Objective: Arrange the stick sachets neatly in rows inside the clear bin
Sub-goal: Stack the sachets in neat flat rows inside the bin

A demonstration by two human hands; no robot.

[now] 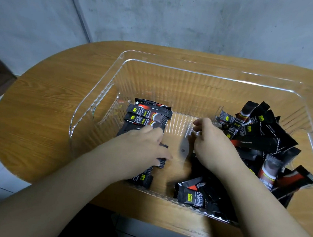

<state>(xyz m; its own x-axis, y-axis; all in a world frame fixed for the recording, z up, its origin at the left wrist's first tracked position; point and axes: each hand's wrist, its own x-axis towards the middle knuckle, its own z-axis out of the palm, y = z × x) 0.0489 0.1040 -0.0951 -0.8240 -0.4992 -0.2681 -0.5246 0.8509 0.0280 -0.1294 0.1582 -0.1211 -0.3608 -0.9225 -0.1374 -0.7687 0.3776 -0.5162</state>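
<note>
Mid-sort in the clear bin (pixel 106 89): left hand (pixel 142 145) flat, steadying the nine-o'clock row (pixel 148 116); right hand (pixel 211 139), fingers curled, contents unclear, must next draw from the three-o'clock heap (pixel 269 137).

Bare forearms, no sleeves, unadorned.

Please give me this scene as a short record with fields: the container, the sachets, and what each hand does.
container: clear bin on wooden table
tidy sachets: neat row lying flat at the bin's left side
loose sachets: jumbled pile at the right side
left hand: fingers resting flat on the row
right hand: fingers curled at the pile's edge; its hold is unclear
</note>
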